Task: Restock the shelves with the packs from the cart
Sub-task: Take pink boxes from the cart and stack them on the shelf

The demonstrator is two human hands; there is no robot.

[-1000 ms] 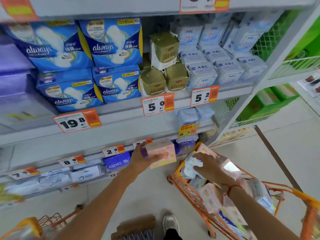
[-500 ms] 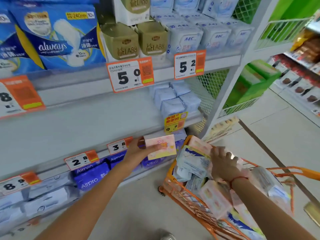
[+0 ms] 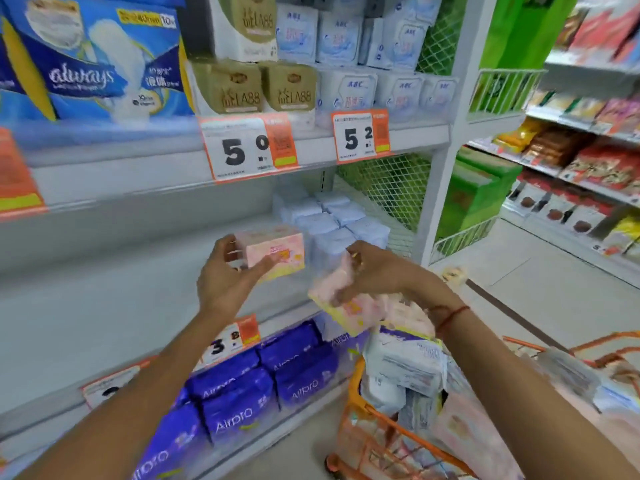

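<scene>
My left hand (image 3: 227, 275) grips a pink pack (image 3: 277, 249) and holds it up over the grey middle shelf (image 3: 104, 306), left of the pale blue packs (image 3: 332, 230) stacked there. My right hand (image 3: 374, 271) grips a second pink pack (image 3: 349, 306), blurred, hanging just right of the first and above the cart. The orange wire cart (image 3: 374, 441) stands at lower right, filled with several white and pink packs (image 3: 405, 365).
Price tags hang on the shelf edges. Purple Airpro packs (image 3: 239, 410) fill the shelf below. Blue Always packs, gold boxes and ABC packs sit on the shelf above. A white upright post (image 3: 440, 188) ends the bay; an aisle with snack shelves lies to the right.
My left hand has raised its pink pack from the lower shelf edge up to the middle shelf. My right hand has lifted a pink pack out of the cart.
</scene>
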